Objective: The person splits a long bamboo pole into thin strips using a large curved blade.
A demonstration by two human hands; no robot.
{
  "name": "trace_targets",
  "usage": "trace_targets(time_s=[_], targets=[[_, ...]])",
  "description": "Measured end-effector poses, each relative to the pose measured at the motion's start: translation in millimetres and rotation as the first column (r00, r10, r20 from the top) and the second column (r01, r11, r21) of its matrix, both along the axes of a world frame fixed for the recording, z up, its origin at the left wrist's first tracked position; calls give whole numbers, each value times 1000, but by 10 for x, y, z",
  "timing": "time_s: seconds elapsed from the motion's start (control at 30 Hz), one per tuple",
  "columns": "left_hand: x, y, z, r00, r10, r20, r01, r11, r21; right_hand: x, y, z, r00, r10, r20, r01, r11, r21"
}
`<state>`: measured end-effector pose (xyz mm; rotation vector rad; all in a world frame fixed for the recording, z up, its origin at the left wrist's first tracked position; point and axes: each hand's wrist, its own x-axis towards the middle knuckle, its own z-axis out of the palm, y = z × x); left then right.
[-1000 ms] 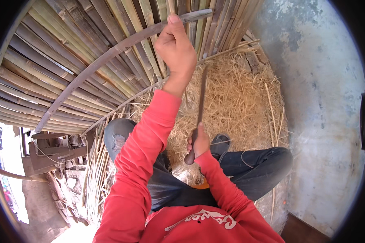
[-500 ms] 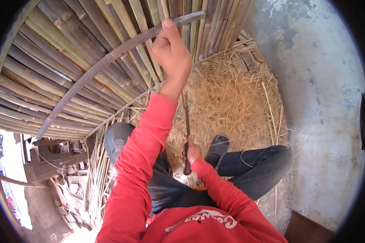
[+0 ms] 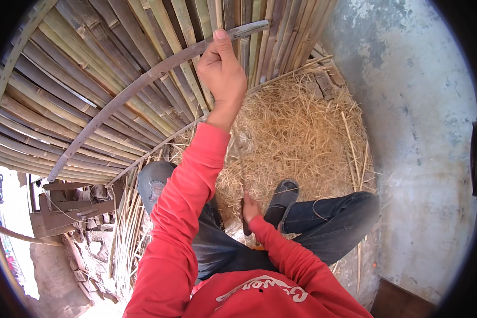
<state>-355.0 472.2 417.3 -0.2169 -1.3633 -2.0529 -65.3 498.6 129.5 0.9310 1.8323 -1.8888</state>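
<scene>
Right hand (image 3: 252, 208) lower and nearer my lap than 1 s ago, drawn in toward the body; the long dark tool (image 3: 246, 228) has come down with it, its blade now a faint blur below my left wrist. Left hand (image 3: 222, 74) has barely shifted, raised well forward. Meaning, as I judge it: the stroke has widened the gap between my 2 hands, with the left acting as anchor. Whether the blade touches anything, cannot tell.

Left fingers: curled tight, no gap showing, thumb laid along a thin pale bamboo strip (image 3: 219, 15) that sticks up past its tip. The strip looks pinched there; its lower run is mostly lost behind hand and sleeve.

Right fingers: wrapped round the tool's handle, butt end showing beneath the fist, above my lap.

Around: slatted bamboo panel (image 3: 108, 55) ahead and to the left, a curved bar (image 3: 116, 100) across it, passing just by the left thumb. Straw-coloured shavings (image 3: 302, 140) heaped on the ground ahead, 1 dark shoe (image 3: 284, 195) at their near edge, stained wall (image 3: 413, 159) to the right
</scene>
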Motion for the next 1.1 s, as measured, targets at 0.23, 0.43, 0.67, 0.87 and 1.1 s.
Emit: trace_targets(time_s=[0.23, 0.43, 0.67, 0.87, 1.1], targets=[[14, -150, -25, 1000, -12, 9, 12, 1000, -13, -240, 44, 736, 940, -133, 313, 272, 846, -459], [62, -193, -6, 999, -37, 18, 36, 999, 18, -151, 78, 888, 991, -45, 129, 92, 919, -383], [69, -226, -44, 999, -2, -35, 3, 1000, 12, 100, 106, 885, 980, -62, 188, 112, 957, -266], [80, -247, -23, 999, -13, 31, 13, 1000, 26, -34, 38, 1311, 974, -136, -179, 93, 969, -228], [40, -267, -16, 999, -9, 32, 8, 1000, 23, 367, 115, 313, 997, -29, 76, 46, 970, -238]])
